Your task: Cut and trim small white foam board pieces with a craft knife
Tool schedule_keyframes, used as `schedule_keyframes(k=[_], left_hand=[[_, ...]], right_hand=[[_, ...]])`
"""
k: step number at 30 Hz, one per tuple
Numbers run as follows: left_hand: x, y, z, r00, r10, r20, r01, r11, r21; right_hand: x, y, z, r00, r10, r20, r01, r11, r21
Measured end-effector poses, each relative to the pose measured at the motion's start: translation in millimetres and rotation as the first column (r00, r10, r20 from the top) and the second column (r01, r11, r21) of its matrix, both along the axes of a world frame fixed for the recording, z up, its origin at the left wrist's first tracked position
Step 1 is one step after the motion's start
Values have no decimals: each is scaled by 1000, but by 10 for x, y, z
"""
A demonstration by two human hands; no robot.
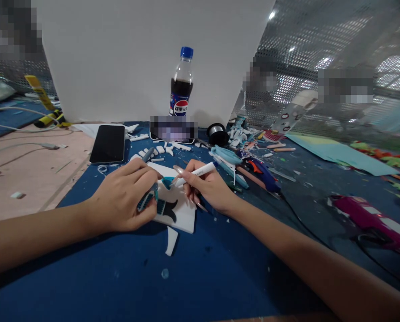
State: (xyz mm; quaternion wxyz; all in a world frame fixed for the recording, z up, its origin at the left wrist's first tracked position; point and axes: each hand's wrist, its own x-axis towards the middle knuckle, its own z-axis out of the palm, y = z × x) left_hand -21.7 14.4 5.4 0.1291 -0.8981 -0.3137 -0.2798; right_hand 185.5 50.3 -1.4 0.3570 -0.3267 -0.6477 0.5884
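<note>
My left hand point(133, 192) is closed around a small teal piece point(167, 182); its flared end sticks out past my fingers, and the rest is mostly hidden. My right hand point(210, 185) grips a white marker pen point(200, 171) with a blue end, its tip side against or close to the teal piece. Beneath both hands lies a white board point(183, 219). A dark tail-like shape point(170, 210) shows on it beside my left fingers; whether it is flat or raised I cannot tell. A curved white scrap point(171, 240) rests just in front of the board.
Behind stand a cola bottle point(181, 87) and a propped phone point(171, 132). Another phone point(107, 144) lies left. To the right are a wire spool point(217, 134), a blue corded tool point(263, 176), a magenta corded tool point(371, 219) and teal sheets point(341, 154). White scraps litter the blue mat point(119, 277).
</note>
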Motion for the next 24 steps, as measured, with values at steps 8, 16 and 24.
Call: schedule_keyframes(k=[8,16,24], left_hand=[[5,2,2,1000,-11,4,11,1000,5],[-8,4,5,1000,-4,-10,4,1000,-7],[-8,-14,0,1000,2,-5,-2,1000,2]], right_hand=[[-3,-7,3,1000,22,-20,-21,1000,14],[18,4,-17,1000,26,9,-26,999,38],[10,7,-16,1000,-30,6,30,999,28]])
